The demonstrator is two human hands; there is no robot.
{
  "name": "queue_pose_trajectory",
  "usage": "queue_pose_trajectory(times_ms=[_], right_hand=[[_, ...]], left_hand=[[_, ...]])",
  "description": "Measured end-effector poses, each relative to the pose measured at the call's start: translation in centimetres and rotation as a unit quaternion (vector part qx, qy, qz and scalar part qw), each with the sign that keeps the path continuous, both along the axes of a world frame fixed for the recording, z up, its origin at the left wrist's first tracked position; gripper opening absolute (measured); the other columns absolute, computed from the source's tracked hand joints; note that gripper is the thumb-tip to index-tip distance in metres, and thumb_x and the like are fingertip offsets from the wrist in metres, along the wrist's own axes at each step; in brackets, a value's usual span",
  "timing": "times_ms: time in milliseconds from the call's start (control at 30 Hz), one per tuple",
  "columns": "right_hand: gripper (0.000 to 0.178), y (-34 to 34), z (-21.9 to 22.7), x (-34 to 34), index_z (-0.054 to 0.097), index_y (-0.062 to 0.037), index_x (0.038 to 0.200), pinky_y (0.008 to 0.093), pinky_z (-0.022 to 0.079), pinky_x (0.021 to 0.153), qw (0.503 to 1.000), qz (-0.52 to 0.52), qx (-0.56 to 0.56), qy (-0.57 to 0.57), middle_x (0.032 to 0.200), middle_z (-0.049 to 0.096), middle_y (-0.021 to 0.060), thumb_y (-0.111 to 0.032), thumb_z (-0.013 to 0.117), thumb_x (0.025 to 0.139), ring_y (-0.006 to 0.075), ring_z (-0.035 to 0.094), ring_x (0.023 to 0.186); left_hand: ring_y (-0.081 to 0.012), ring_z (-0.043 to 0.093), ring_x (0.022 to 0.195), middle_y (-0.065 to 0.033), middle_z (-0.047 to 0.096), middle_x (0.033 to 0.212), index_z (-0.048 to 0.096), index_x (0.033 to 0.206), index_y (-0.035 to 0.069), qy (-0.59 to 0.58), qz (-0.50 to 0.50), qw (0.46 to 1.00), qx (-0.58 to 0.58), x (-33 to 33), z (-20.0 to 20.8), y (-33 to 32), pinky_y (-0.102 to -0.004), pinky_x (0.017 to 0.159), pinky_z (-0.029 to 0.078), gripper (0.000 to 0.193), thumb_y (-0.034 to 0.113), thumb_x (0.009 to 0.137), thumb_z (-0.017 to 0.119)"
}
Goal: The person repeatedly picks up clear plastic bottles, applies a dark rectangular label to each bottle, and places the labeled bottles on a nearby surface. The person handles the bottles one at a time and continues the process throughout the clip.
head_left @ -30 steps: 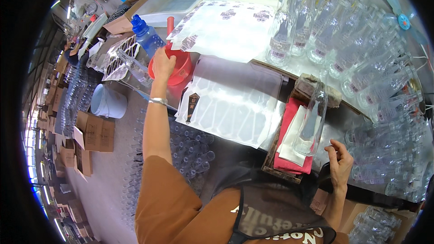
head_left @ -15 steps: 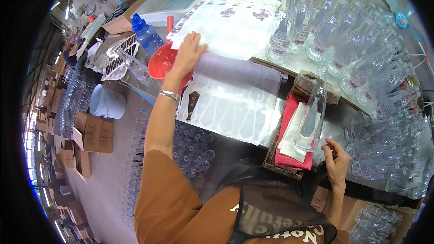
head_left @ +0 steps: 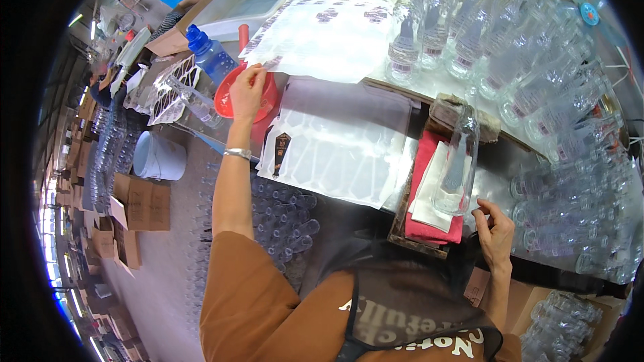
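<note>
The shirt (head_left: 282,308) is brown, with a loose, wide left sleeve (head_left: 235,268) that ends well above the wrist (head_left: 240,139). White lettering (head_left: 462,348) runs across the front, partly dimmed beneath a sheer, dark mesh (head_left: 422,291) with black edging. A silver bracelet (head_left: 237,153) circles the left wrist.

Illumination bright; glare washes out upper label sheet (head_left: 329,37). Shadow band across lower sheet (head_left: 339,144). Fisheye edges bent, corners black; far-left detail soft.
</note>
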State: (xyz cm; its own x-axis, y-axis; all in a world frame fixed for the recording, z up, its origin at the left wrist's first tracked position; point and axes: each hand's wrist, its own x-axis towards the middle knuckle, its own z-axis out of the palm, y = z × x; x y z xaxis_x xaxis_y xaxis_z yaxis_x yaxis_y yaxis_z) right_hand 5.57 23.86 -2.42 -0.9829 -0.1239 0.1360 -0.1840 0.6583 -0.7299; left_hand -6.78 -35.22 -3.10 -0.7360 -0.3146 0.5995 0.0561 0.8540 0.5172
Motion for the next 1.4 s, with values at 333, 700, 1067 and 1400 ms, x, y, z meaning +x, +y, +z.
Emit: queue_pose_trajectory(times_ms=[333, 700, 1067, 1400], right_hand=[[0.059, -2.6, 3.3, 0.2, 0.056, -0.0022, 0.136, 0.0248, 0.042, 0.051, 0.993, 0.091, -0.07, -0.033, 0.078, 0.07, 0.0056, -0.009, 0.077, 0.081, 0.0076, 0.051, 0.053], [0.06, -3.7, 1.5, 0.0, 0.055, 0.0, 0.131, 0.0349, 0.049, 0.053, 0.992, 0.079, 0.004, 0.097, 0.069, 0.066, 0.0079, -0.016, 0.082, 0.08, 0.0229, 0.065, 0.057], [0.06, -2.3, -0.2, -0.9, 0.056, -0.0007, 0.132, 0.027, 0.042, 0.051, 0.987, 0.103, -0.108, 0.063, 0.07, 0.064, 0.0058, -0.015, 0.082, 0.081, 0.0106, 0.053, 0.054], [0.046, -1.0, 1.7, -3.9, 0.059, 0.0035, 0.131, 0.0277, 0.051, 0.08, 0.958, 0.03, -0.252, -0.137, 0.114, 0.068, 0.0079, -0.027, 0.067, 0.097, 0.0116, 0.06, 0.105]], left_hand=[[-0.0063, 0.061, 0.074, 0.0, 0.072, 0.085, 0.075, 0.099, 0.003, -0.245, -0.246, 0.89, 0.297, 4.5, 3.1, 19.9, -0.0232, 0.063, 0.048, 0.023, 0.024, 0.097, 0.066], [-0.0284, 0.068, 0.096, -0.0106, 0.071, 0.11, 0.069, 0.091, 0.005, -0.043, -0.321, 0.937, -0.132, 8.7, 6.8, 36.7, -0.0372, 0.078, 0.055, 0.011, 0.008, 0.082, 0.074], [-0.0385, 0.052, 0.132, -0.0197, 0.049, 0.149, 0.061, 0.135, 0.008, -0.104, -0.357, 0.928, -0.03, 7.1, 4.5, 35.4, -0.0441, 0.109, 0.042, 0.053, 0.018, 0.086, 0.076], [-0.0318, 0.047, 0.139, -0.0208, 0.048, 0.15, 0.059, 0.14, 0.01, -0.139, -0.387, 0.873, 0.262, 7.5, 2.5, 35.0, -0.0383, 0.113, 0.037, 0.05, 0.013, 0.091, 0.069]])
